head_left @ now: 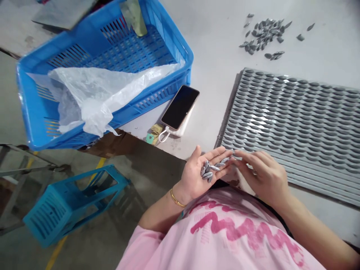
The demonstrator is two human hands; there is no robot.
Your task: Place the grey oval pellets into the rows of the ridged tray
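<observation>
About eight grey pieces (207, 175) rest on the spread, upturned left hand (192, 178), near the edge of the table (210, 48). The right hand (267, 176) has its fingers narrowed beside them; whether they pinch one, I can't tell. One ridged tray (309, 182) lies just beyond; open table separates one loose pile (267, 32) from one blue basket (92, 39). Palm pieces point various ways; those on the fingers lie lengthwise along them.

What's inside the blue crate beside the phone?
Inside the blue crate, a crumpled translucent plastic bag spreads over the near side and a yellowish-green item sits against the far wall; perforated floor shows between them. Anything under the bag is covered.
</observation>
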